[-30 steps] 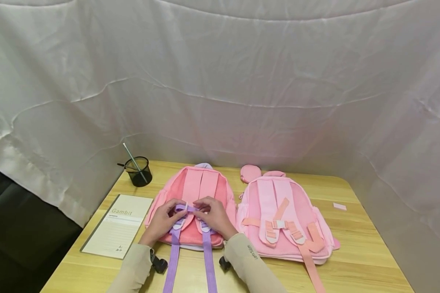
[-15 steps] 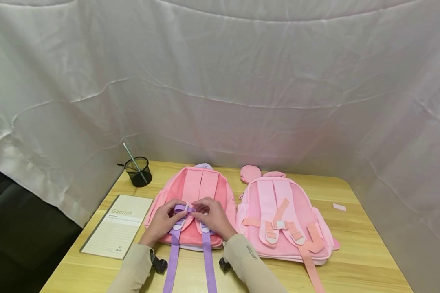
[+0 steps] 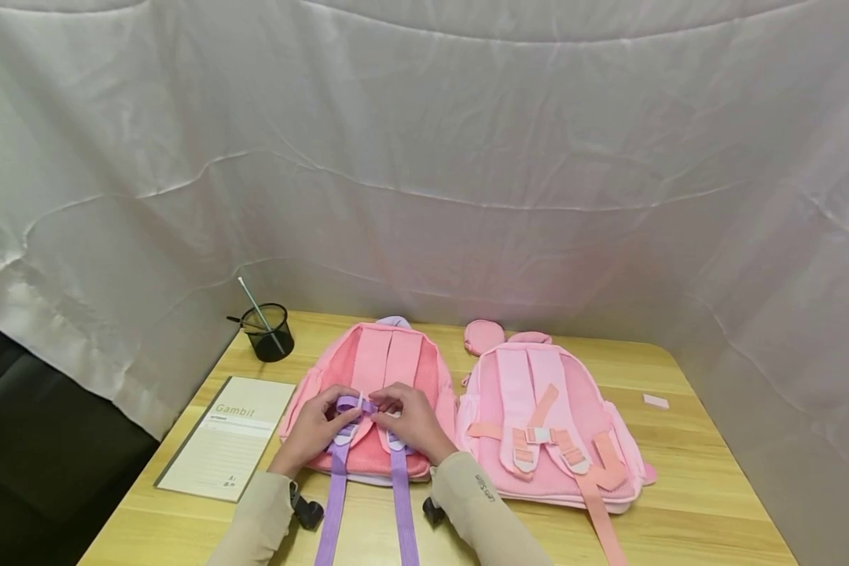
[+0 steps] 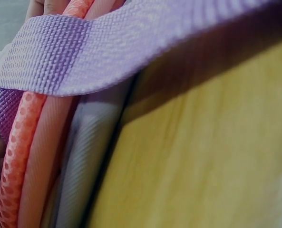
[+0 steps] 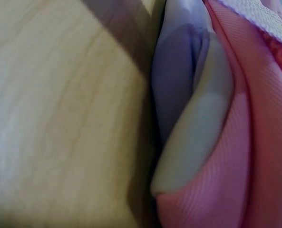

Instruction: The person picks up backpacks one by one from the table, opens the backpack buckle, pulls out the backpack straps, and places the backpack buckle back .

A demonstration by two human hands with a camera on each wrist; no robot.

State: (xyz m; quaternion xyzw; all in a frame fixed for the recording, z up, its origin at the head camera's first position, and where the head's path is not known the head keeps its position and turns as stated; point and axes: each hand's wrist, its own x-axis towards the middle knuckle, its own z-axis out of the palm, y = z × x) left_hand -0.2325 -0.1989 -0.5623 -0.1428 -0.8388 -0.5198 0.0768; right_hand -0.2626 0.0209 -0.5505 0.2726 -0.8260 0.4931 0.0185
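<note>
- A purple loop of strap (image 3: 368,406) with a white slider sits over the middle of a coral-pink backpack (image 3: 389,363), which lies straps-up on the bench (image 3: 707,503).
- The left hand (image 3: 310,431), at eight o'clock of the loop, has its grip pinched on it beside the slider.
- The right hand (image 3: 417,422), at four o'clock, has its grip pinched on the other end.
- Two purple straps (image 3: 402,503) trail from the backpack towards six o'clock.
- At three o'clock, just beside it, lies a pale pink backpack (image 3: 575,409) with peach straps.
- At two o'clock is a round pink pouch (image 3: 483,336).
- At nine o'clock lies a notebook (image 3: 219,440) marked "Gambit".
- At ten o'clock stands a black mesh pen cup (image 3: 270,343).
- At twelve o'clock hangs a pale curtain (image 3: 424,157).
</note>
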